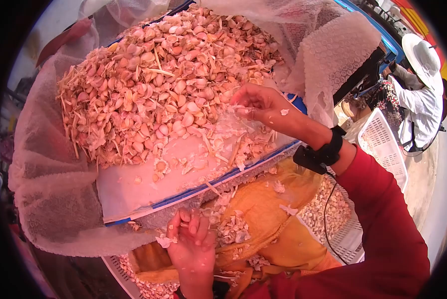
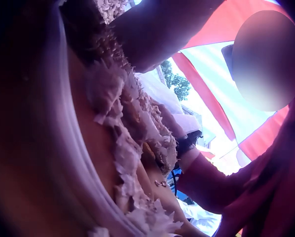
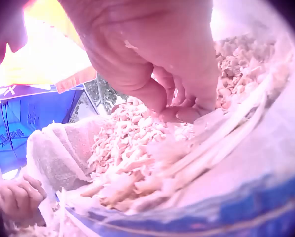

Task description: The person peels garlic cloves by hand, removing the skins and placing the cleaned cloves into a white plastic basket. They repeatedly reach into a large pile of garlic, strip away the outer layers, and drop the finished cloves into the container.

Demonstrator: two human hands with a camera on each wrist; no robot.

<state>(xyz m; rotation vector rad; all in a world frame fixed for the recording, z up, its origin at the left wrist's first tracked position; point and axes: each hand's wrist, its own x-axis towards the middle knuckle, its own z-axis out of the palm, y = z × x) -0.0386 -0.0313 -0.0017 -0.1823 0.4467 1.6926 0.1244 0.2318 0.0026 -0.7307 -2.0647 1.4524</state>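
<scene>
Sorting at a garlic heap, read left to right. White netting (image 1: 49, 199) drapes under a pale sheet (image 1: 143, 184) that bears the heap of garlic cloves (image 1: 153, 84). The left hand (image 1: 191, 244) rests low over the lap. Its fingers are folded close, and what they enclose is hidden, possibly a clove. A scrap of skin (image 1: 164, 241) lies at its edge. The right hand (image 1: 257, 103) reaches to the heap's near rim with its fingertips (image 3: 177, 112) bunched narrow, pinching at the loose garlic skins (image 1: 228, 127). The step appears to be drawing material off the heap. A clean lift would call for closing on one clove rather than on chaff (the skins cling). A yellow cloth (image 1: 268, 214) lies below and a white crate (image 1: 383, 144) stands at the right.
</scene>
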